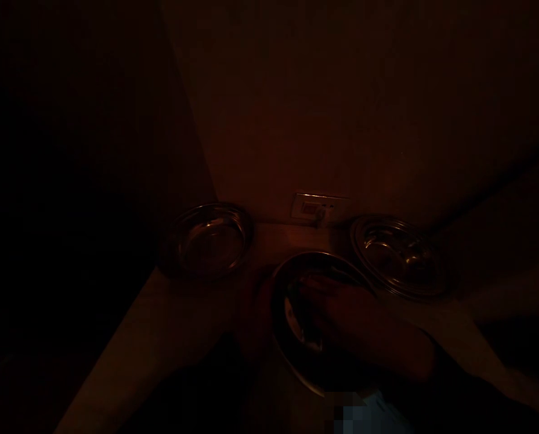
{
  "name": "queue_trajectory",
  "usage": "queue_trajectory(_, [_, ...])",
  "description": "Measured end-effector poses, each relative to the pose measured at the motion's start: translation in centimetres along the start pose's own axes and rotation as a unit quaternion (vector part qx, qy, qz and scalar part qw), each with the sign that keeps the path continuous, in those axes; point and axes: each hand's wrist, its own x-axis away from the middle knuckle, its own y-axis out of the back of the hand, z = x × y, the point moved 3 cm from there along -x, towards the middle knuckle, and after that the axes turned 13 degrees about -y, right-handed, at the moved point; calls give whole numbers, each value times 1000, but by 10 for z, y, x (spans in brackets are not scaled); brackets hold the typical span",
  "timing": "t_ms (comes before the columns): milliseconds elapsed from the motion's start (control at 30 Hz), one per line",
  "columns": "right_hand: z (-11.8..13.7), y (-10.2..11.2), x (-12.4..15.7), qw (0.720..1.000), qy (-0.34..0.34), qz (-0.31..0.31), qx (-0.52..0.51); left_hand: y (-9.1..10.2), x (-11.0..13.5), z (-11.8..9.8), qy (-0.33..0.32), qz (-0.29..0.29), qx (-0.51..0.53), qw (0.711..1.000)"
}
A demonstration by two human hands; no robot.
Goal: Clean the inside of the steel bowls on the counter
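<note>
The scene is very dark. A round metal bowl point(291, 380) is tilted toward me at the middle of the table. Its left side rests against my left hand point(256, 310), whose fingers seem wrapped round the outer edge. My right hand point(348, 310) reaches over the rim, with its fingers down inside the bowl. Whether those fingers hold anything is lost in shadow. Another shiny metal bowl point(212, 247) stands at the back left. At the right lies a wide-rimmed metal dish point(398, 259), close to the middle bowl's edge.
Behind the bowls rises a wall point(296, 120) with a socket plate point(305, 207) low down, and something appears plugged in. The pale table point(120, 355) has edges falling away at left and right. A bluish, partly pixelated patch point(382, 416) shows at the bottom.
</note>
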Motion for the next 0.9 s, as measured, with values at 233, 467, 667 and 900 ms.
queue_trajectory(233, [-1,6,3,999,26,12,-17,-1,-3,-4,5,11,-9,1000])
queue_trajectory(467, [-2,1,6,999,2,-10,32,-9,0,0,-18,61,-15,998])
queue_trajectory(667, [2,5,5,999,30,8,13,-11,1,2,-47,103,-17,993])
queue_trajectory(900, [21,10,13,988,99,85,-79,-9,5,4,-26,53,-35,998])
